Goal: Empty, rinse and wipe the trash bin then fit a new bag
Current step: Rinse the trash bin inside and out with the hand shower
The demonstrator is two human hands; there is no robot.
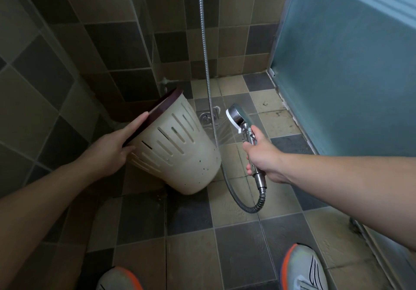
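Bin [180, 150], cream with slotted sides and a dark rim, hangs tilted above the tiled floor [225, 244] near the corner drain [208, 118], mouth turned away leftward. Left hand [112, 152] clamps its grip over the rim, fingers straight along it. Right hand [262, 154] wraps fully around the spraying shower head [238, 115] handle.

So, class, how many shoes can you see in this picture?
2. One shoe sits at the bottom edge left of centre; the other shoe is at the bottom right. Both are cut off by the frame.
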